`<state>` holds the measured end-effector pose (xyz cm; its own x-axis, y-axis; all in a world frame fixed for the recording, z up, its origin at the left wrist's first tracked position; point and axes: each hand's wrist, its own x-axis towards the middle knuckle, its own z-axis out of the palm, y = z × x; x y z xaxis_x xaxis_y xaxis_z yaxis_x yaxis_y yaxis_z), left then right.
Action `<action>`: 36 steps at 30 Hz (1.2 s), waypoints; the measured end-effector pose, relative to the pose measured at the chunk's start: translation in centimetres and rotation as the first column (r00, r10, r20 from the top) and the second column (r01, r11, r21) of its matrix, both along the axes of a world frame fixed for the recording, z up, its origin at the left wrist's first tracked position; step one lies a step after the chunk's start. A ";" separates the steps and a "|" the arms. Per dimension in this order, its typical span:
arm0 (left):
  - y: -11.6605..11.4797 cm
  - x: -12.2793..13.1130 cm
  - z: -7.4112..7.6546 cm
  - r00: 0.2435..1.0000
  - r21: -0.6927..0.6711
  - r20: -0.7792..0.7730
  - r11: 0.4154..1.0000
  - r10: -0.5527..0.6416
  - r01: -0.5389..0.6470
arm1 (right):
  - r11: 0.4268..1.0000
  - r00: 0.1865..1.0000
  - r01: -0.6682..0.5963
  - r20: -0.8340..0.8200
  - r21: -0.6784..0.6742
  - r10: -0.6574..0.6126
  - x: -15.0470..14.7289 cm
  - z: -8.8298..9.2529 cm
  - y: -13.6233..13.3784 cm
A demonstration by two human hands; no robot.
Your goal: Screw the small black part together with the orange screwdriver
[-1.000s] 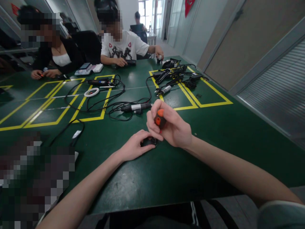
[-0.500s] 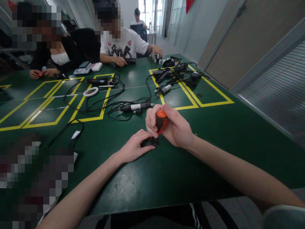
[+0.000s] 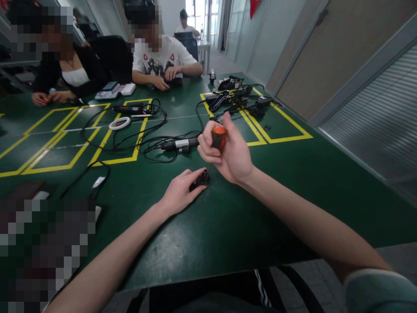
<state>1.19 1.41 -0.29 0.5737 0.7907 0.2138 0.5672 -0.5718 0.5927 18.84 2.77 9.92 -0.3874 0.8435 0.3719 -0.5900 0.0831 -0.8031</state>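
Note:
My right hand (image 3: 232, 154) is closed around the orange and dark grey handle of a screwdriver (image 3: 218, 137). Its thin shaft points down at a small black part (image 3: 204, 179) on the green table; whether the tip touches it is hard to tell. The part has a short upright round piece on top. Thumb and fingers of my left hand (image 3: 178, 191) pinch this part from the left side and steady it against the tabletop.
Beyond my hands lies a corded black and silver tool (image 3: 179, 144). A white ring (image 3: 119, 123) sits further left, near looped cables. Black cords and devices (image 3: 224, 99) pile up at the back right, with small screws (image 3: 267, 128) nearby. Two people sit across the table (image 3: 286, 187).
My right hand has lifted the screwdriver a little, so more of its shaft shows. Across the table, the person in the white shirt has pulled one hand back toward the other.

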 end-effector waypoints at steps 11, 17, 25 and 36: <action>0.8 -1.7 0.5 0.983 0.295 -0.157 0.946 -0.090 0.134 | 0.998 0.998 0.058 0.029 0.011 -0.058 -0.5 -0.2 -0.1; 0.6 -1.4 0.3 0.981 0.374 -0.168 0.914 -0.097 0.154 | 0.997 0.998 0.027 -0.056 0.077 -0.022 -0.9 -0.2 -1.0; 0.6 -1.3 0.1 0.987 0.382 -0.128 0.914 -0.095 0.137 | 0.999 1.000 0.032 0.001 0.040 -0.032 -0.7 0.1 -0.7; 0.7 -1.3 -0.2 0.989 0.369 -0.107 0.920 -0.100 0.133 | 0.991 0.992 0.125 0.020 0.040 -0.126 -0.8 -0.2 -0.7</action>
<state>-0.08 2.07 -0.50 0.6858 0.5888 0.4278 0.5217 -0.8075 0.2752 18.01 2.06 9.71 -0.2879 0.8712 0.3977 -0.5544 0.1870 -0.8110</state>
